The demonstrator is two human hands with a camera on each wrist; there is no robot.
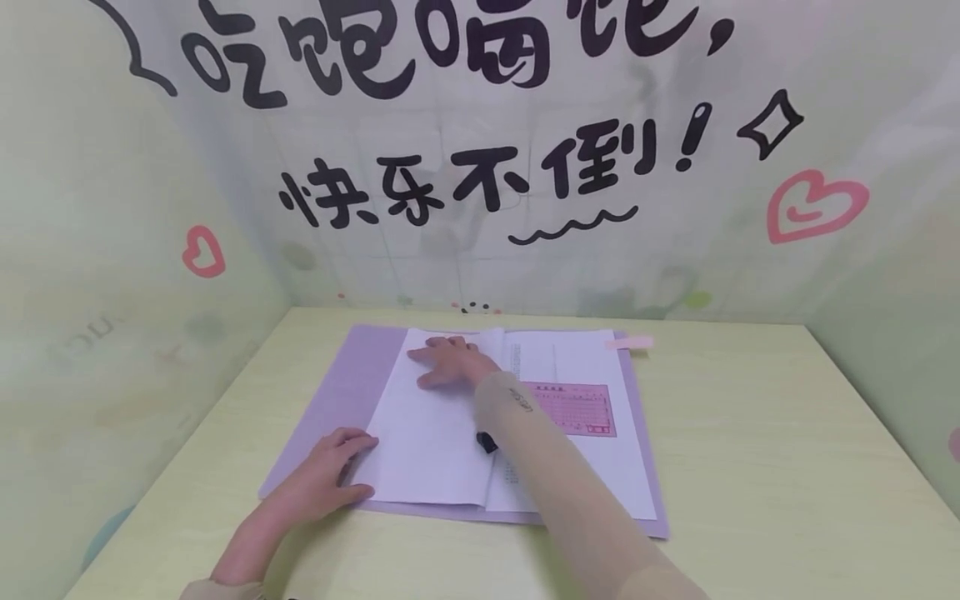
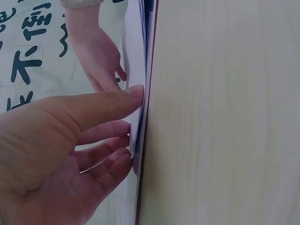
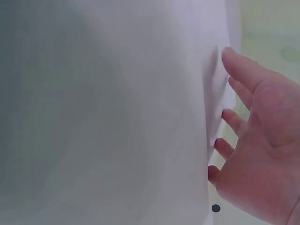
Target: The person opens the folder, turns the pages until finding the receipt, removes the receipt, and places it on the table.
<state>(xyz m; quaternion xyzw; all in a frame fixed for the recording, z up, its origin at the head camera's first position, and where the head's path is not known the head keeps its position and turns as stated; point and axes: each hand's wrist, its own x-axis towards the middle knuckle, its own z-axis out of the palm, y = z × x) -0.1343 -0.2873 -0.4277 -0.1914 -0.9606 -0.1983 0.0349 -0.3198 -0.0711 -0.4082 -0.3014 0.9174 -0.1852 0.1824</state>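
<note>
A lavender folder (image 1: pixel 348 392) lies spread on the table with white paper sheets (image 1: pixel 427 446) on it. Across the upper part of the left-hand page rests my right hand (image 1: pixel 450 362), its fingers spread. My left hand (image 1: pixel 322 479) is at the lower left, its thumb and fingertips touching the edge of the sheets. The left wrist view shows the left thumb (image 2: pixel 105 110) by the stacked page edges, the other fingertips beside it. In the right wrist view, the right hand (image 3: pixel 262 126) touches the paper's edge with loosely extended fingers.
On the right page lies a pink printed slip (image 1: pixel 592 408), partly covered by the right sleeve (image 1: pixel 570 475). A pale pink tab (image 1: pixel 633 342) sticks out at the folder's upper right. The light wooden table (image 1: pixel 772 450) meets printed wall sheets (image 1: pixel 450 275) behind it.
</note>
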